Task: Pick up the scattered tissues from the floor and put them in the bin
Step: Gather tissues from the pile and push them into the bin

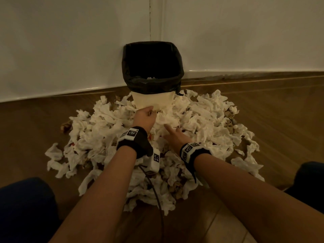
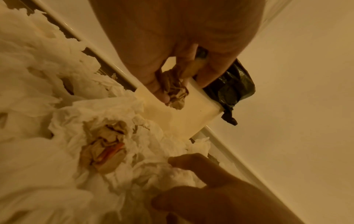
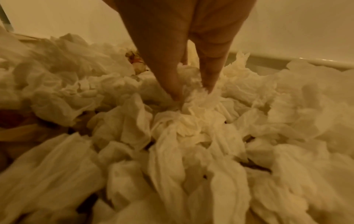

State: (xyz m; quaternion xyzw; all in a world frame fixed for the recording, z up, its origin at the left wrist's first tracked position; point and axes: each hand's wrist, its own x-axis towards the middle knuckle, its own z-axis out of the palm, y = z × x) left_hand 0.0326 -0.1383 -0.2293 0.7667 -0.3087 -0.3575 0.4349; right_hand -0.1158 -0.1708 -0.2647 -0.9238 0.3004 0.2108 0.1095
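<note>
The tissues (image 1: 201, 123) lie in a thick white heap on the floor (image 1: 273, 116), piled against the front of the bin (image 1: 152, 100) and spreading out from it on both sides; only a few show inside the bin so far, so most of the job remains. The left hand (image 1: 145, 118), just in front of the bin's base, pinches a small crumpled brownish scrap (image 2: 175, 97) between thumb and fingers. The right hand (image 1: 173, 135), a little nearer the person than the left, digs its fingers (image 3: 172, 84) into a white wad (image 3: 193, 109) on top of the heap and seems to be closing on it, though the grip is not yet clearly made.

To do this step well, I judge each hand should gather a full bunch, not a single sheet, squeeze it tight so no tails trail, then lift clear over the black liner (image 1: 152, 85) before letting go. Loose sheets could snag on the liner's rim or drift back beside the bin.
</note>
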